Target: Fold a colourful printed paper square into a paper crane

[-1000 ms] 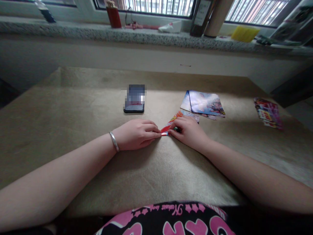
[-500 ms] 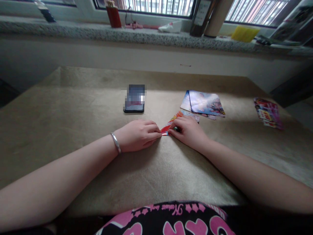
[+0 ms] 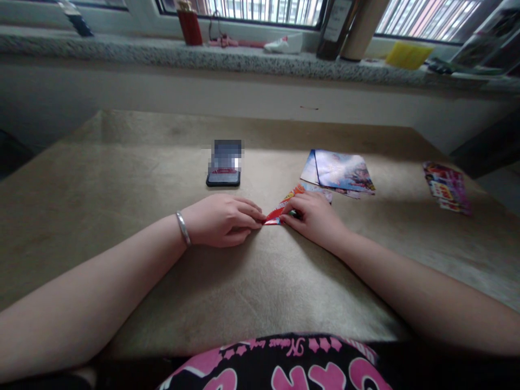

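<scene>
A small folded piece of red printed paper (image 3: 277, 212) lies on the tan felt table cover (image 3: 122, 179) in front of me. My left hand (image 3: 219, 219), with a silver bangle on its wrist, has its fingers curled together and pinches the paper's near left tip. My right hand (image 3: 314, 216) presses its bent fingers down on the paper's right part, hiding most of it. Both forearms rest on the table.
A dark phone (image 3: 223, 172) lies beyond my left hand. Blue printed sheets (image 3: 341, 170) sit beyond my right hand, more coloured sheets (image 3: 447, 187) at far right. The stone windowsill (image 3: 203, 54) carries a red cup (image 3: 190, 24), a yellow box (image 3: 407, 54) and other items.
My left hand has shifted slightly left and its fingertips now lie flatter over the paper's tip. The right hand has barely moved.
</scene>
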Motion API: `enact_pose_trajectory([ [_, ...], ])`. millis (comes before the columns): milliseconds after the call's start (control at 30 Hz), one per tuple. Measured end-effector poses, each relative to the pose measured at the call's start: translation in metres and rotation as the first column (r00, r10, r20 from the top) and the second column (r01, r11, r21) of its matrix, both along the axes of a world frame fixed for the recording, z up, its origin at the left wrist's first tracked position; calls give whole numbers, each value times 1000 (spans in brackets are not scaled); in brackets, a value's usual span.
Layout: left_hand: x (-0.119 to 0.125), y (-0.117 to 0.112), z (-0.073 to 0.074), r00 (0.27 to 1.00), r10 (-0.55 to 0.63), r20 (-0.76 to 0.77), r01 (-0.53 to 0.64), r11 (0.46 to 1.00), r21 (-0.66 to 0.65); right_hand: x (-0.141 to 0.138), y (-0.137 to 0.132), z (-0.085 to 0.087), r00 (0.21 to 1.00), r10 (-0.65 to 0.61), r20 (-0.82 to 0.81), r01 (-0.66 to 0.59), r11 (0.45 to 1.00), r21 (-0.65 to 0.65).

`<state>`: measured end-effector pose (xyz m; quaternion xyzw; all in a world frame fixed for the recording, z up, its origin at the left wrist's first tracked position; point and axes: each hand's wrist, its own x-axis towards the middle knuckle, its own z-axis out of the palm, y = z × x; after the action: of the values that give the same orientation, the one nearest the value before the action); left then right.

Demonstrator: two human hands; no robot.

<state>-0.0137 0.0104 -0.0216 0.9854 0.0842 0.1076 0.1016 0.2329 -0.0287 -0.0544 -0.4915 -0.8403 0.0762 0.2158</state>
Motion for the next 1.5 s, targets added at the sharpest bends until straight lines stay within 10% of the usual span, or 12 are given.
enact_pose_trajectory([
  [300, -3, 4, -3, 1000, 10, 19, -8, 994, -110, 1, 0, 1, 1000, -12, -6, 12, 999, -29],
  [833, 8, -7, -2, 998, 62, -27, -57, 988, 142, 5, 2, 6, 979, 189, -72, -179, 976, 123],
  [1067, 6, -6, -5, 998, 56, 39, -60, 992, 110, 6, -7, 11, 973, 206, 106, -229, 927, 297],
  [1500, 7, -5, -6, 998, 50, 23, -53, 994, 97, 6, -6, 9, 933, 288, 216, -334, 917, 219],
])
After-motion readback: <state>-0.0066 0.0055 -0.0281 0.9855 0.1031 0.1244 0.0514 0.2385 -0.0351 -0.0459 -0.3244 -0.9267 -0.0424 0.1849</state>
